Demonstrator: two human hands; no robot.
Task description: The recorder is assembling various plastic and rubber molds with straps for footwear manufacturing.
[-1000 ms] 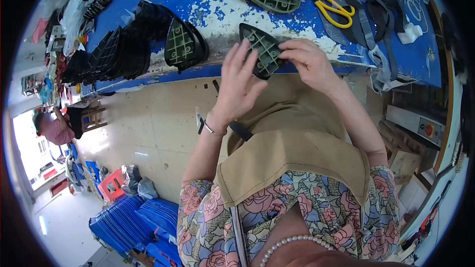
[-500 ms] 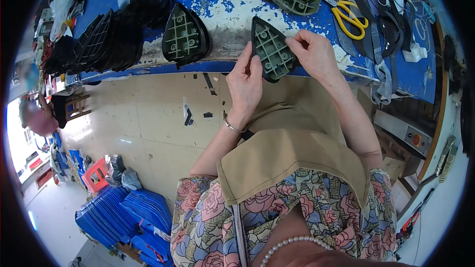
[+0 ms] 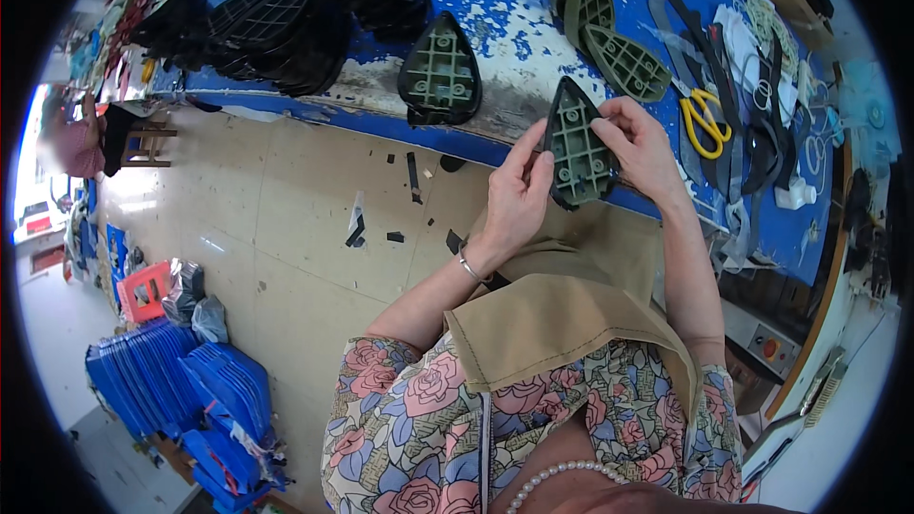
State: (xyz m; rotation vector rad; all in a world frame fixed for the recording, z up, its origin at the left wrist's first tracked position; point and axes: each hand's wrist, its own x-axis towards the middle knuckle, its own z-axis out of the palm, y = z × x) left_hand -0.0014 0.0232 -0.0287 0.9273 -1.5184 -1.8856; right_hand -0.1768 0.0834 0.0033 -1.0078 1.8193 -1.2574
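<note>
Between my two hands is a pointed green ribbed plastic part (image 3: 579, 154) with a black rim, its tip away from me, held at the front edge of the blue bench. My left hand (image 3: 519, 192) grips its left side, thumb on the near face. On the upper right side, the thumb and bent fingers of my right hand (image 3: 643, 150) pinch its rim. A similar green part with a black rim (image 3: 442, 71) lies on the bench to the left. Loose green ribbed parts (image 3: 626, 62) lie beyond my right hand.
Stacks of black pointed parts (image 3: 286, 33) line the left of the worn blue bench (image 3: 505, 14). Yellow-handled scissors (image 3: 705, 124) lie right, among dark straps (image 3: 752, 148). Blue stacked pieces (image 3: 148, 381) and a red stool (image 3: 145, 290) stand on the floor. Another person (image 3: 71, 138) is far left.
The view has swung, so the bench appears tilted and things sit further right. Both hands still hold the green part; my right fingers have shifted up along its rim.
</note>
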